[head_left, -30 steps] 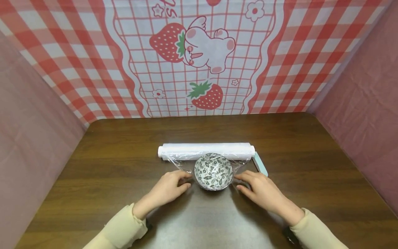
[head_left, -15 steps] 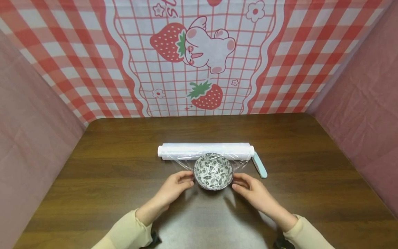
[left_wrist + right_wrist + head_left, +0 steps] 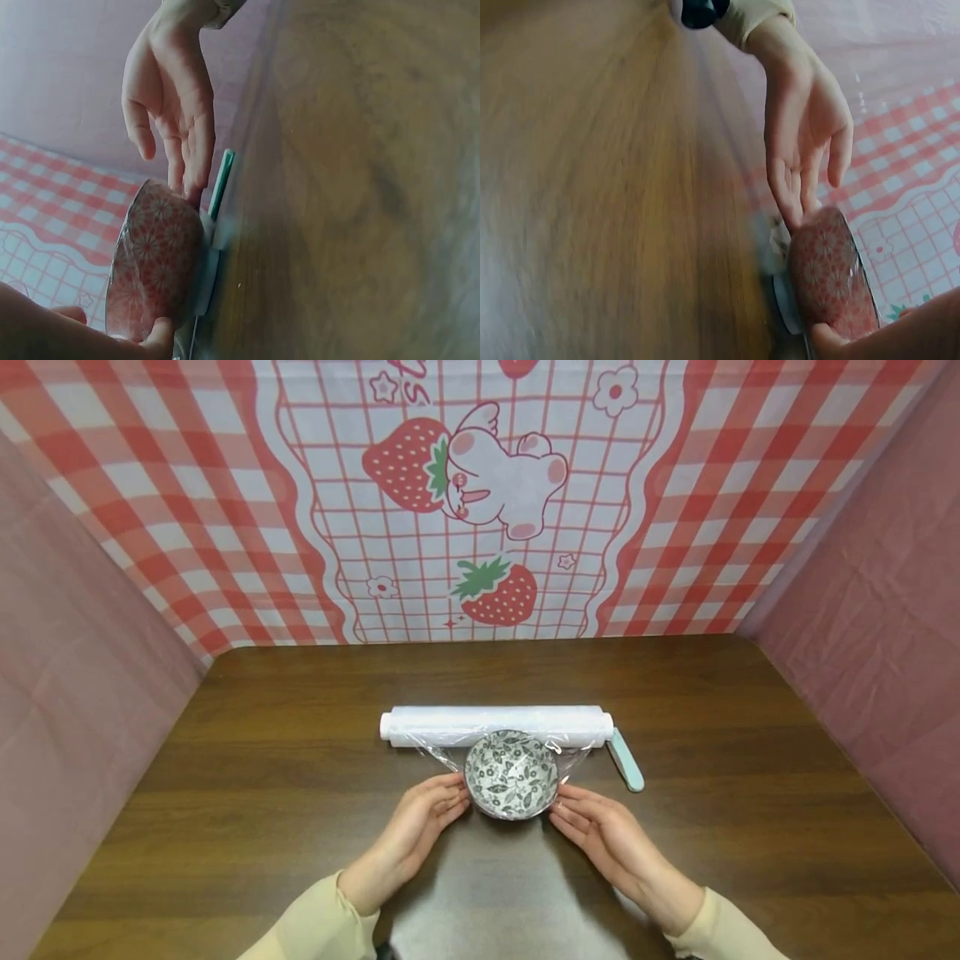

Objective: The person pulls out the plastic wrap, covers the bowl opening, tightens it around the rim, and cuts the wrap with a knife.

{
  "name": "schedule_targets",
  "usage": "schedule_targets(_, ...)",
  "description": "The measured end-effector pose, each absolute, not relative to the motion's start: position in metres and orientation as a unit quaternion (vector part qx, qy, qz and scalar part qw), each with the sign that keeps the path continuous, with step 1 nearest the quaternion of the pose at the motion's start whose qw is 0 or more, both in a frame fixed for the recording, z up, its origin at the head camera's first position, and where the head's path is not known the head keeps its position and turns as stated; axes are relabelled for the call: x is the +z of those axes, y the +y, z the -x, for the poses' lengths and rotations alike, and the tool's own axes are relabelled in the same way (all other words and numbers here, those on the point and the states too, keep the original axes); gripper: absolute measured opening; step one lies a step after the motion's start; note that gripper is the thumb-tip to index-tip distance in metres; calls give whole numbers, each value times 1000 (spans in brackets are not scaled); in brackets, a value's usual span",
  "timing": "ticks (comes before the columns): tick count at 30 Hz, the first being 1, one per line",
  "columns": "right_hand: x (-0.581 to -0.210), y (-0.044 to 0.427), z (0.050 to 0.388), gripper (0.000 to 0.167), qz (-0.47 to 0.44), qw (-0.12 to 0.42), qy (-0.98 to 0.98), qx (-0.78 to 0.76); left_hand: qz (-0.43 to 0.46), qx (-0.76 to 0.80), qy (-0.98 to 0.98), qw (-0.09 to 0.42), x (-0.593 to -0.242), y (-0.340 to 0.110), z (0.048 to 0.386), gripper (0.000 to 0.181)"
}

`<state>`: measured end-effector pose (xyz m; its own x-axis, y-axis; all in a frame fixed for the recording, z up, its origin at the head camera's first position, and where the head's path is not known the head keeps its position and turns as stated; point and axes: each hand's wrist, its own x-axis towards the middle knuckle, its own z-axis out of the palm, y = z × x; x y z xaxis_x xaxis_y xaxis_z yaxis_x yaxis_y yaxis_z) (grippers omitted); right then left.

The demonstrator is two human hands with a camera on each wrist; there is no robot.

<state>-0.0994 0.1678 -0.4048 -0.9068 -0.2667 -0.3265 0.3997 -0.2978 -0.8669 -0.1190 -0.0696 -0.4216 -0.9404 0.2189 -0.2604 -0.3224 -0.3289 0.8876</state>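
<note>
A bowl (image 3: 512, 775) with dark leaves on a pale inside stands upright in the middle of the table, clear plastic film stretched over its mouth. Its outer wall (image 3: 156, 262) is reddish with flowers in the left wrist view. Behind it lies a white roll of cling film (image 3: 495, 717), joined to the bowl by the film. My left hand (image 3: 420, 822) touches the bowl's left side with extended fingertips. On the other side, the fingers of my right hand (image 3: 611, 839) touch the wall the same way. Both palms face inward, and neither hand grips the bowl.
A pale green utility-knife-like tool (image 3: 627, 762) lies to the right of the roll, its front end by the roll's end. The brown wooden table (image 3: 300, 693) meets a red-and-white strawberry cloth (image 3: 480, 527) at the back. Pink cloth (image 3: 862, 568) hangs at both sides.
From beside the bowl, on the film's edges, both hands have moved in to touch its sides, palms turning upward and inward. The bowl has shifted very slightly left.
</note>
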Motion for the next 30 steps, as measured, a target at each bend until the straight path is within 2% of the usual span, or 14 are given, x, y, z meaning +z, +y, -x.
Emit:
schedule_targets(9, -406, 162, 97, 52, -90, 194, 522, -826, 75, 843, 516, 133, -420, -65, 114, 35)
schedule_targets(15, -407, 155, 97, 54, -85, 187, 526, -825, 82, 851, 499, 145, -421, -65, 113, 53)
schedule_targets(22, -404, 149, 97, 56, -71, 170, 551, -814, 63, 848, 510, 130, -426, -65, 117, 49)
schedule_targets(26, -403, 150, 95, 56, -76, 165, 550, -815, 12, 855, 505, 116, -440, -71, 119, 47)
schedule_targets(30, -402, 148, 94, 58, -54, 182, 532, -825, -17, 851, 507, 138, -440, -73, 119, 59)
